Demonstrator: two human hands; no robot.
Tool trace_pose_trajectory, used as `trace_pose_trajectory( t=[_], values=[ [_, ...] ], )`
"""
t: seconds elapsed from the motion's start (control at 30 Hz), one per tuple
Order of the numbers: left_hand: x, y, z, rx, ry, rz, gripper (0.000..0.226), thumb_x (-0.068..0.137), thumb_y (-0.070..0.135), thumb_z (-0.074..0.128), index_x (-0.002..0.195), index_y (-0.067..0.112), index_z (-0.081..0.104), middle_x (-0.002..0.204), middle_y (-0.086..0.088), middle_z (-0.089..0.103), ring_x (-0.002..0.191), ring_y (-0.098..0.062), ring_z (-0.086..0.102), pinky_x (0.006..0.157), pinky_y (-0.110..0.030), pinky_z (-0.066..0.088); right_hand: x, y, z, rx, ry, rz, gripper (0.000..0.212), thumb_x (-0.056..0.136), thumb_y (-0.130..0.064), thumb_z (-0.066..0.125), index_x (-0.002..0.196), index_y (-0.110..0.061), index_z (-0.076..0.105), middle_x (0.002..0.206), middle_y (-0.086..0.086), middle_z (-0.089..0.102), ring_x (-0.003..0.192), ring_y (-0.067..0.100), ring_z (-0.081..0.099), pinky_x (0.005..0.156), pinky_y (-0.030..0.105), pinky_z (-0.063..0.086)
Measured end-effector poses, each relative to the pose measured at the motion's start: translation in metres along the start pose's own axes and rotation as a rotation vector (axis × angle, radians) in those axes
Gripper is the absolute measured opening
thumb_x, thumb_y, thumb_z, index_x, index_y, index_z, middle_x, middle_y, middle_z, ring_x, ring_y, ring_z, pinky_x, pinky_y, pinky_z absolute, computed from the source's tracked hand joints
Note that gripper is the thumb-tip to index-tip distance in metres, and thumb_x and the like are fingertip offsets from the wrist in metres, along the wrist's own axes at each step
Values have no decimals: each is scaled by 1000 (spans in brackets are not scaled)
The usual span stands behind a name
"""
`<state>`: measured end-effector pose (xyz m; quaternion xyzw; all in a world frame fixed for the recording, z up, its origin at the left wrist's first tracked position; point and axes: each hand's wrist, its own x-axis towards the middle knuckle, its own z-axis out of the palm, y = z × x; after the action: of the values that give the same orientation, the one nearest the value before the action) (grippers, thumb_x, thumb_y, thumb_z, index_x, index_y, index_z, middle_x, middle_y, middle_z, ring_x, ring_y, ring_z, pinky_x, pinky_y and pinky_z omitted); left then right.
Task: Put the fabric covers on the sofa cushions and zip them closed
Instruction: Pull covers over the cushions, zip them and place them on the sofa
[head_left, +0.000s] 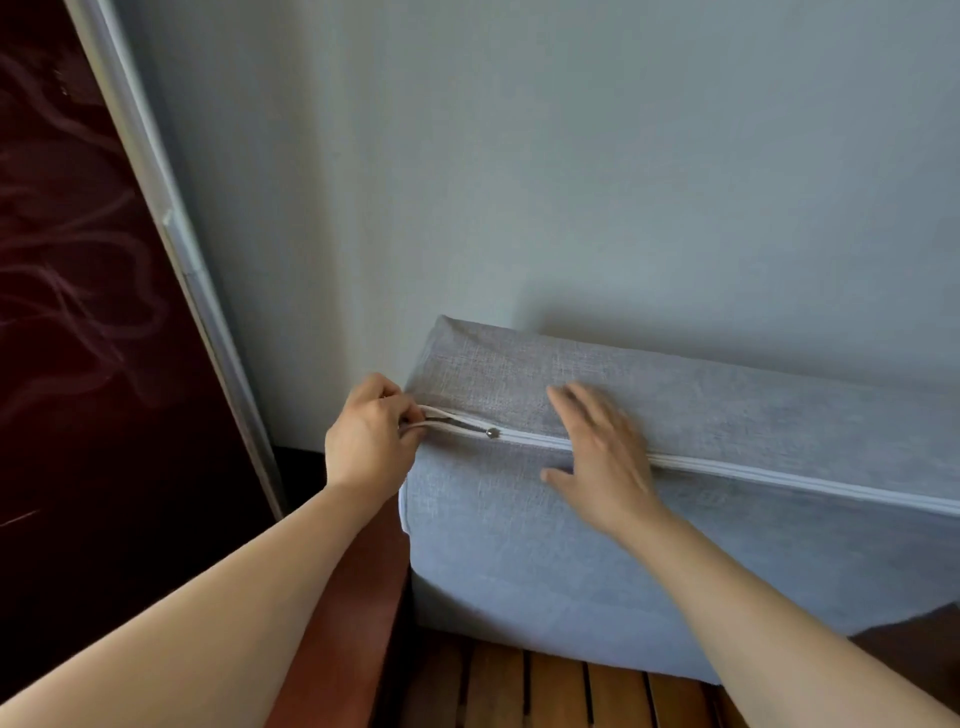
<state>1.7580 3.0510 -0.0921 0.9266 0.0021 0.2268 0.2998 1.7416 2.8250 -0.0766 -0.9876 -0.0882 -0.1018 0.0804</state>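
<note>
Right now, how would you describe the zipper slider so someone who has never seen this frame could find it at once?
Start at the grey cushion standing against the pale wall. A white zipper runs along its upper edge. Near the left end, between the left hand pinching the open tape ends and the flat right hand, sits the slider: the only small metal piece, where closed teeth split open.

My left hand pinches the open end of the white zipper at the corner of the grey cushion cover. My right hand lies flat and blurred across the zipped part, just past the metal slider. The cushion stands on wooden slats against the wall.
</note>
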Motion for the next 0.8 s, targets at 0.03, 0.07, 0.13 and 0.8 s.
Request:
trace_pose_trajectory(
  t=[0.03,0.07,0.13,0.8],
  values=[
    [-2,3,2,-21,17,-41,4,78,12,71,82,14,71,95,5,50,82,-14,50,63,-30,45,4,0,5,-43,-5,-61,81,83,-36,66,148,-25,21,156,-2,16,144,18,11,115,37,10],
    [-4,6,5,-60,35,-92,5,80,11,70,84,13,72,97,4,50,81,-13,49,65,-28,43,8,-1,9,-52,20,-112,77,84,-35,65,148,-26,24,156,-3,19,144,18,13,114,39,10],
    [-9,12,10,-166,76,-195,9,82,7,67,86,12,72,100,3,49,82,-11,49,71,-23,39,13,-9,17,-43,90,-183,71,78,-29,73,141,-23,40,149,0,37,139,22,32,110,45,23],
    [-21,66,37,-500,51,-481,16,68,23,83,77,17,70,143,29,24,128,-9,10,92,-4,12,24,-4,43,68,358,-265,60,66,-23,82,122,-20,60,127,-1,60,120,23,55,96,42,43]
  ],
)
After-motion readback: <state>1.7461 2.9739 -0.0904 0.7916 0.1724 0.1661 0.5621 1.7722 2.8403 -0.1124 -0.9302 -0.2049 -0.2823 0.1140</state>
